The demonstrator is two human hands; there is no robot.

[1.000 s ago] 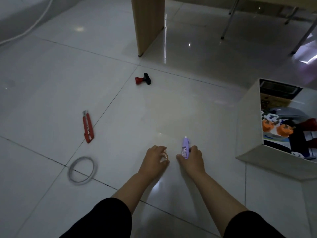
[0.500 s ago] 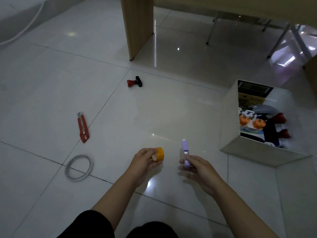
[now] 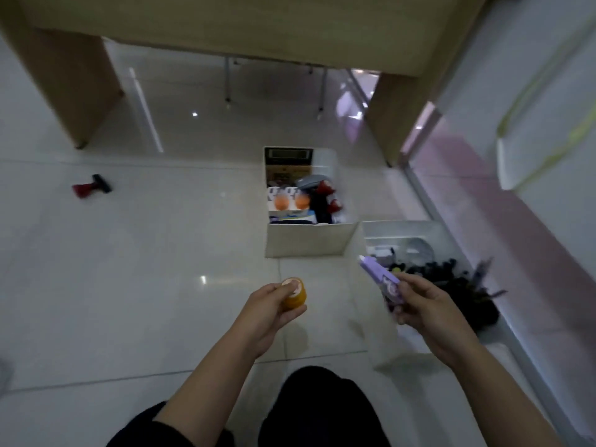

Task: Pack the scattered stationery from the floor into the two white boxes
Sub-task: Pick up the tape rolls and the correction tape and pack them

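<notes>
Two white boxes stand on the tiled floor (image 3: 161,269), touching at a corner. The far box (image 3: 303,241) sits just in front of the table (image 3: 225,24) and is nearly full: a dark flat item stands against its back wall, a yellow pack lies below that, then a printed card with two orange rounds, a grey rounded thing, and red-and-black pieces along the right side. The near box (image 3: 364,304) lies to the right, close beside a pale wall base; it holds a heap of small black items, a purple-grey piece at its right edge, and some pale things toward the back that are too blurred to name. The left hand (image 3: 261,314) is curled round a small orange roll (image 3: 294,297), held above the floor in front of the far box, its pale round end facing up. The right hand (image 3: 425,312) pinches a purple pen-like tool (image 3: 380,275) between thumb and fingers, its tip pointing up and left over the near box's left wall. A red-and-black stamp (image 3: 91,187) lies on the floor well to the left, apart from both boxes. Dark-clad knees show at the bottom edge.
</notes>
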